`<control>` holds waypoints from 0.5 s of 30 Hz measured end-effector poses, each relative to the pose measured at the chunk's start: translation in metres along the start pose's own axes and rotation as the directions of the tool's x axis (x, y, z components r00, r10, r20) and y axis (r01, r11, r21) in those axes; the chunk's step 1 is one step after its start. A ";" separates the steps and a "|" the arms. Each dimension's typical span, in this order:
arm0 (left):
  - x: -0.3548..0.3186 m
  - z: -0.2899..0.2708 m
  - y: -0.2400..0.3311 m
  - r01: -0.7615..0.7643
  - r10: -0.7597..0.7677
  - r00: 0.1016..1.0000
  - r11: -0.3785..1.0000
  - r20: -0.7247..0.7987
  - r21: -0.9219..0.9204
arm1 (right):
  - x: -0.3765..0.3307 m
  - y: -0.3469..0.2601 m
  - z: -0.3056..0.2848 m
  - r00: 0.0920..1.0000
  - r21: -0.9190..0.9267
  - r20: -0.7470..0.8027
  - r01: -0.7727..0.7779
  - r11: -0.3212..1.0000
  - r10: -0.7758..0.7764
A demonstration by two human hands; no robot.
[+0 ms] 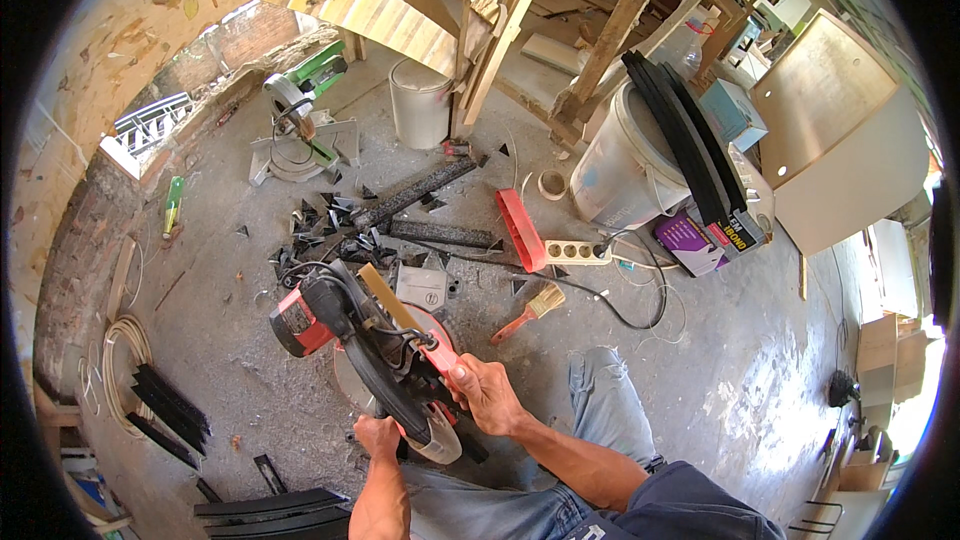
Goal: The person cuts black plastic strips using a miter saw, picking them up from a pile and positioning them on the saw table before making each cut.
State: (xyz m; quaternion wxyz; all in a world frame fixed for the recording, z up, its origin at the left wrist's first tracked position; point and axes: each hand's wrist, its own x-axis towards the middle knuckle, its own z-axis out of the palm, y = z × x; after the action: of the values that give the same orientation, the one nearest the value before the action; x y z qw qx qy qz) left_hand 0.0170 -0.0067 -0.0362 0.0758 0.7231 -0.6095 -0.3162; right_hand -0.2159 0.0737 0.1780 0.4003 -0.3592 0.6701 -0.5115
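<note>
A red and black miter saw [400, 380] stands on the floor in front of me, its round blade guard toward my body. My right hand [487, 395] is wrapped round the saw's red handle [440, 352]. At the near left side of the saw, my left hand [378, 435] is closed low down by its base; what it grips is hidden. A dark strip end [474, 449] sticks out to the right of the guard. Black trim strips [275, 514] lie in a stack left of my left forearm. Small black offcuts [330, 215] are heaped beyond the saw.
A paintbrush [530, 313], a power strip [577, 252] with cables and a red plastic piece [521, 230] lie right of the saw. Farther off stand a green miter saw [305, 120], white buckets [420, 105] and a big pail [622, 165] bearing black strips. Coiled hose [128, 365] lies left.
</note>
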 end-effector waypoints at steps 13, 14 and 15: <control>-0.007 -0.012 0.016 -0.007 0.007 1.000 0.998 -0.011 0.057 | 0.001 -0.003 0.001 1.000 -0.006 -0.014 0.011 1.000 -0.011; -0.008 -0.013 0.018 -0.003 0.004 1.000 0.998 -0.010 0.059 | 0.001 -0.002 0.001 0.999 -0.007 -0.030 0.018 1.000 -0.018; -0.008 -0.013 0.020 -0.004 0.004 1.000 0.998 -0.008 0.059 | 0.001 -0.002 0.000 0.999 -0.008 -0.031 0.017 1.000 -0.017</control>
State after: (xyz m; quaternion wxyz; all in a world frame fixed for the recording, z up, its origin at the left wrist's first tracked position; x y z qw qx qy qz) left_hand 0.0074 -0.0073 -0.0133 0.0576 0.7251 -0.6195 -0.2952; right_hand -0.2158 0.0726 0.1800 0.3839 -0.3584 0.6753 -0.5178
